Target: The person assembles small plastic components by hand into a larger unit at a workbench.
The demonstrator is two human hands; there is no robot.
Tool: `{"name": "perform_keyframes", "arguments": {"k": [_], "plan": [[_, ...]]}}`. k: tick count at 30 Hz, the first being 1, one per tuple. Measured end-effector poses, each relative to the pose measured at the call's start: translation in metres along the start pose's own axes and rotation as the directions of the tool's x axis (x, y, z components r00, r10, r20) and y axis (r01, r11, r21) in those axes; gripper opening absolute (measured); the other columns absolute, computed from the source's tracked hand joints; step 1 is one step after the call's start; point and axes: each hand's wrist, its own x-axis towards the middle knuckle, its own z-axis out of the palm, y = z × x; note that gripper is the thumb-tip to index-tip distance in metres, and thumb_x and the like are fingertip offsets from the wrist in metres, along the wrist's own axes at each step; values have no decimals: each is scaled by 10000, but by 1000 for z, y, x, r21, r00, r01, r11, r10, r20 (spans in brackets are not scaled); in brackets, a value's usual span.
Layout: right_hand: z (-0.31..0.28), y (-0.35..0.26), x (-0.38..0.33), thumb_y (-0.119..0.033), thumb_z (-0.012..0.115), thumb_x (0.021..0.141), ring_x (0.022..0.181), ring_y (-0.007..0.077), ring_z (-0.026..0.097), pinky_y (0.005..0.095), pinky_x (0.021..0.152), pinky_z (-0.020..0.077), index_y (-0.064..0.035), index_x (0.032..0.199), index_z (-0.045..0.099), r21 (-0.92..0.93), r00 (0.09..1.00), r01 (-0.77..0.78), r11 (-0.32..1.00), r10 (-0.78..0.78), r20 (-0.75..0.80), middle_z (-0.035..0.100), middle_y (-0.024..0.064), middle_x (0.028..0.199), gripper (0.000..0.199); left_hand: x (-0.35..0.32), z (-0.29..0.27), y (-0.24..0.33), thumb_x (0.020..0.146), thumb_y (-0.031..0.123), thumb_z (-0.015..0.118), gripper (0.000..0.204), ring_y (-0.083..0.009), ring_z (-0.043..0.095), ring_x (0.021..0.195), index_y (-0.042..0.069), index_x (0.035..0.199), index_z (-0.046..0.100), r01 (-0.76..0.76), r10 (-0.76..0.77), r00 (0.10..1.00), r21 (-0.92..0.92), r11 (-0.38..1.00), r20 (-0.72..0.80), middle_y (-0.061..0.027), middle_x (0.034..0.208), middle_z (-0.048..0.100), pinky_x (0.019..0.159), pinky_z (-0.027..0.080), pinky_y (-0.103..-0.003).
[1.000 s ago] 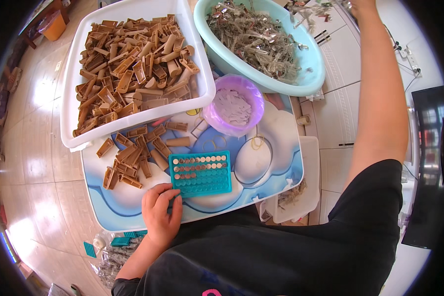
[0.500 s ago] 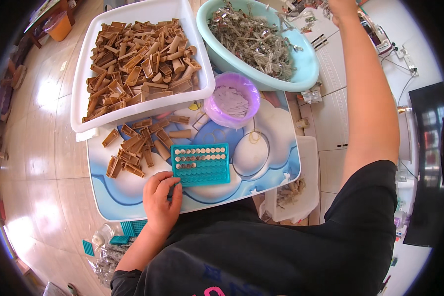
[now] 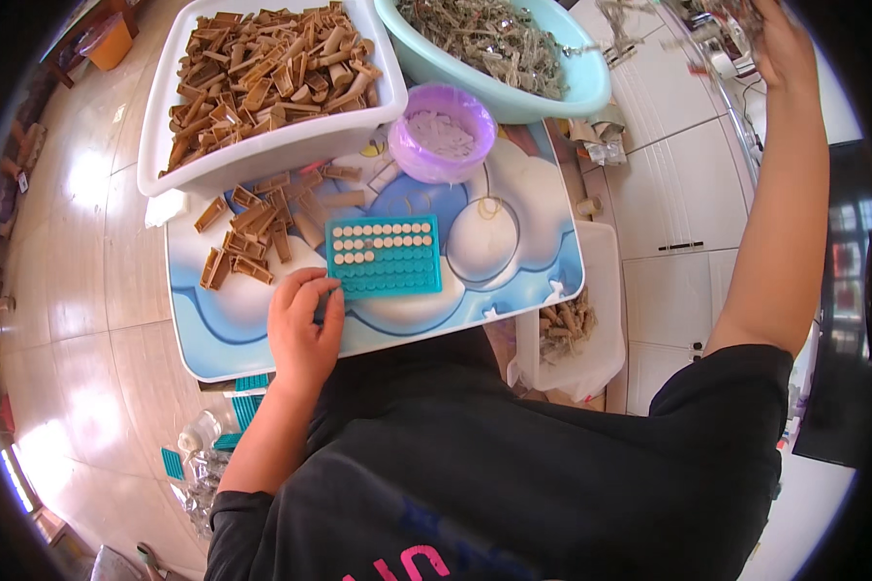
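Our right hand (image 3: 780,44) has stretched farther toward one o'clock, grip unclear; left hand (image 3: 303,324), fingers curled, rests touching the teal tray (image 3: 385,257).

The tray (image 3: 385,257) is showing teal, its top two rows filled with cream dots. The board (image 3: 513,281) under it is wearing a blue-and-white cloud pattern. The sticks (image 3: 252,242) are glowing tan-brown, in the white tub (image 3: 262,155) and loose beside it. The bowl (image 3: 443,131) is shining translucent purple. The basin (image 3: 572,92) is showing pale turquoise, holding grey-beige bits. The shirt (image 3: 513,465) is reading black with pink lettering. The floor (image 3: 77,281) is gleaming beige.
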Motion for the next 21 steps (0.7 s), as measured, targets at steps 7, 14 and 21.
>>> {"name": "perform_keyframes", "arguments": {"k": [7, 14, 21], "plan": [[-54, 45, -76, -225, 706, 806, 782, 88, 558, 212, 624, 420, -42, 1063, 613, -31, 992, -55, 998, 58, 112, 631, 5, 938, 329, -2, -1, -1, 814, 46, 616, 93, -253, 573, 886, 6, 898, 616, 8, -8, 1000, 4, 1000, 21, -118, 999, 588, 783, 456, -304], [-24, 129, -186, -132, 736, 783, 802, 116, 573, 257, 695, 472, -50, 942, 623, 46, 887, -407, 912, 383, 257, 619, 21, 877, 212, -7, -1, -3, 828, 45, 608, 88, -239, 570, 881, 8, 908, 616, 12, -12, 999, 9, 1000, 37, -113, 996, 589, 780, 454, -298], [-3, 184, -230, -42, 700, 771, 883, 104, 558, 248, 787, 465, -47, 1156, 582, 73, 637, -731, 678, 641, 427, 580, 33, 1063, 403, -3, 3, -1, 794, 38, 628, 109, -282, 573, 878, 23, 901, 626, 3, -3, 1000, 0, 1000, 13, -119, 981, 599, 765, 464, -332]]}}
